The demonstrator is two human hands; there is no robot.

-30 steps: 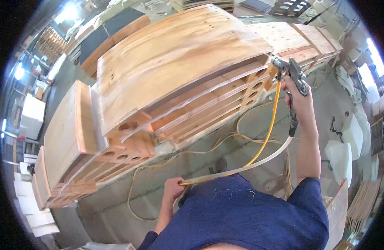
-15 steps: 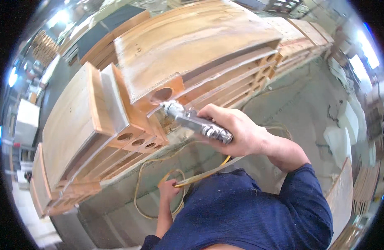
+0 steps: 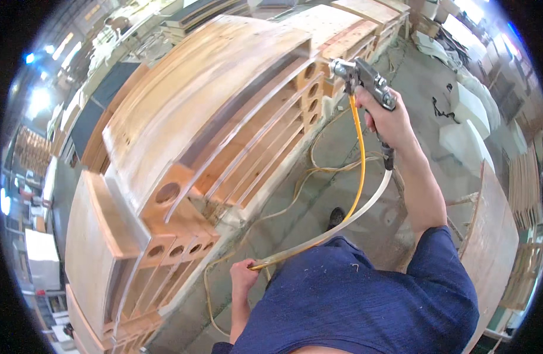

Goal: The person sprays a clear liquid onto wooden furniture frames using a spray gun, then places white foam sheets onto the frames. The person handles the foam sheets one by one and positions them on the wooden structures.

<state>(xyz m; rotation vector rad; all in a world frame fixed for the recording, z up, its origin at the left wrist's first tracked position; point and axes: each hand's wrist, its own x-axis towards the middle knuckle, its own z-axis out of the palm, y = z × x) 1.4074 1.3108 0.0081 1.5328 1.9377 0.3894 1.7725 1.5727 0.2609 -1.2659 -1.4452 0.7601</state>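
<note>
My right hand (image 3: pixel 390 118) is wrapped round the handle of a metal spray gun (image 3: pixel 366 81), held out at the far right end of a stack of curved wooden frames (image 3: pixel 224 76). The gun's nozzle points left toward the top panel's corner. From the gun hang a yellow hose (image 3: pixel 361 159) and a clear whitish hose (image 3: pixel 374 203). Both run down across my front to my left hand (image 3: pixel 243 276), which is closed round them low by my waist. The frames have round holes in their end blocks and stacked layers with gaps between.
A second stack of wooden frames (image 3: pixel 94 236) stands close on the left. Loose hose (image 3: pixel 295 200) lies on the grey floor (image 3: pixel 401 194). At the right are a leaning wooden panel (image 3: pixel 489 248), white foam-like blocks (image 3: pixel 466 138) and stacked boards (image 3: pixel 524 189). My shoe (image 3: pixel 336 217) shows below.
My right hand has swept the spray gun right and away, from the near holed corner to the frame's far end. The view has shifted; my left hand still grips the hoses.
</note>
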